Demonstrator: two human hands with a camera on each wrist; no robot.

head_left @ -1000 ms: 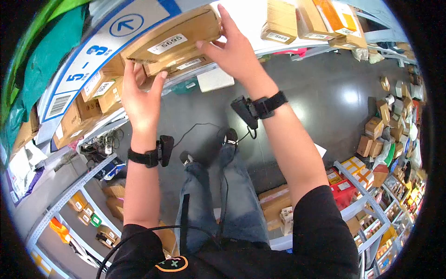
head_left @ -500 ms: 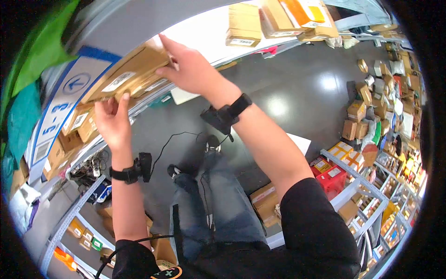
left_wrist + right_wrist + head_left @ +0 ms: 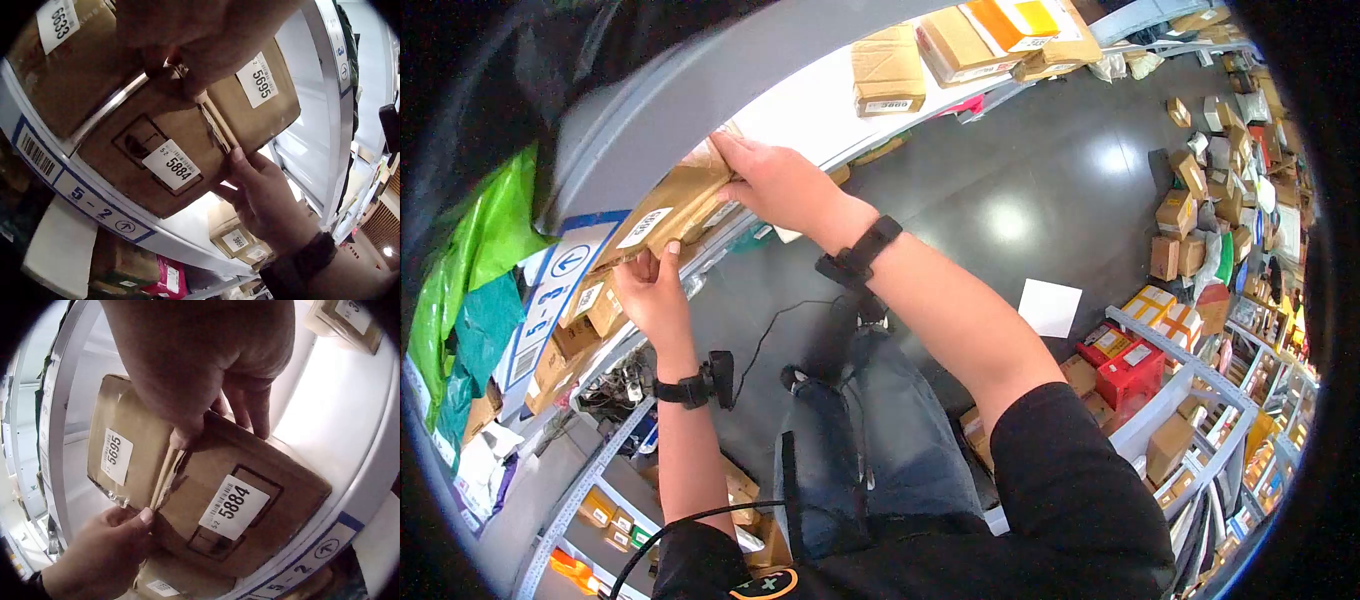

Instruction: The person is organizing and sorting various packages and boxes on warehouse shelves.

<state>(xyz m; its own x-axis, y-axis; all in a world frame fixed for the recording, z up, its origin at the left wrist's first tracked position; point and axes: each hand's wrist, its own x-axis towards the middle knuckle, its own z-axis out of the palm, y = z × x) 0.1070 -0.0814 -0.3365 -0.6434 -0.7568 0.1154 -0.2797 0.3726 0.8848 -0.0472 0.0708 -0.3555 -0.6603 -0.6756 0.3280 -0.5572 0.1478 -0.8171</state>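
A brown cardboard box labelled 5695 [image 3: 140,431] lies against the top of a larger cardboard box labelled 5884 [image 3: 181,203], whose edge by the seam is torn. My left hand [image 3: 658,300] holds the 5695 box at its left end, thumb on the lower front edge. At the opposite end, my right hand [image 3: 785,190] grips it with the thumb at the seam and the fingers reaching round behind. Both wrist views show the thumbs along the seam between the boxes; the box's far side is hidden.
A shelf beam marked 5-3 [image 3: 565,270] runs beside the box. More cardboard boxes [image 3: 888,70] stand on the white shelf to the right. A box marked 6633 [image 3: 75,94] adjoins the 5884 box. Parcels [image 3: 1190,220] lie piled on the floor at far right.
The head view has turned, and hands and box appear farther left and lower. The 5695 box has moved inward, partly behind the 5-3 label. Both hands keep hold of its ends.
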